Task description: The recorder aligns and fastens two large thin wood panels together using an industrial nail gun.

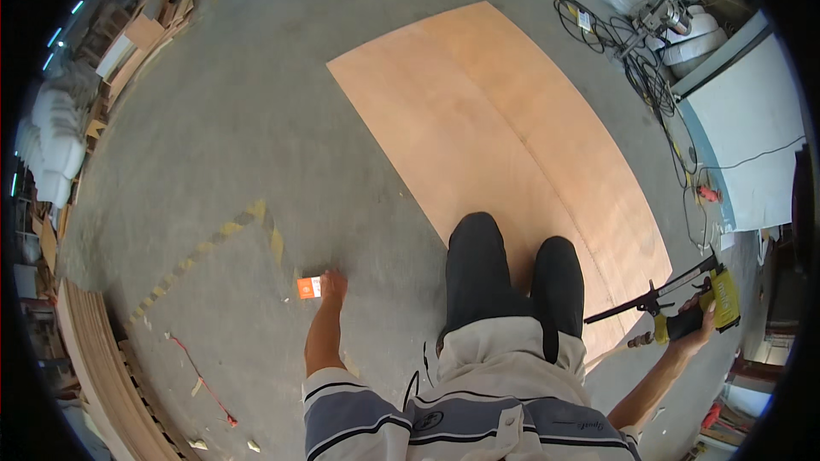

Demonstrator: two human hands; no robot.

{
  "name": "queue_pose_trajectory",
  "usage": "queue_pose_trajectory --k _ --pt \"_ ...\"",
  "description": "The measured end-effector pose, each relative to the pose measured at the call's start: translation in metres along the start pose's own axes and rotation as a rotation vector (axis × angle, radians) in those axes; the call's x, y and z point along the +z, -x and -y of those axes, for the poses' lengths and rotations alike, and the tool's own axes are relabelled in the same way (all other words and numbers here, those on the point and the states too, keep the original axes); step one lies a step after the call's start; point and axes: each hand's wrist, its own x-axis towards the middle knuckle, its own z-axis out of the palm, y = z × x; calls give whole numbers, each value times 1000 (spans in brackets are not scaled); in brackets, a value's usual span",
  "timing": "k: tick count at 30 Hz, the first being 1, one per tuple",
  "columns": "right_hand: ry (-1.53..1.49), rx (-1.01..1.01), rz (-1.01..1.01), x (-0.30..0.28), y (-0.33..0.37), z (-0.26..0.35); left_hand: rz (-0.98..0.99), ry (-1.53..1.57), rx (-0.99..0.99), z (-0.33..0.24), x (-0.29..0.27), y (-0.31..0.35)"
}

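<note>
Down at my left, my left hand grips the end of a small orange and white box, low over the grey floor. Its fingertips are partly hidden. On the right, my right hand is wrapped round the handle of a yellow and black nail gun. The gun's long dark magazine points left, over the near right edge of a large light-brown plywood sheet. My knees are bent above this sheet, and a line runs along its length.
Coiled black cables lie beyond the sheet at the right, near a metal tool on a stand. A white panel stands at far right. Stacked boards line the left. A red cord lies on the floor.
</note>
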Motion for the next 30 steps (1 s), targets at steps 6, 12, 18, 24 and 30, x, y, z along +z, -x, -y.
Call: queue_pose_trajectory --k 6,12,18,24,30 --pt "85 -13 -87 12 11 8 50 174 -10 -1 -5 -14" --pt "87 -11 -95 26 8 5 149 177 47 12 1 -15" --pt "41 62 -109 23 8 9 262 -32 208 19 -15 -1" --pt "42 56 -118 28 -1 3 140 361 -248 12 -41 49" --pt "3 204 27 16 -23 1 -334 1166 -963 6 -31 137"
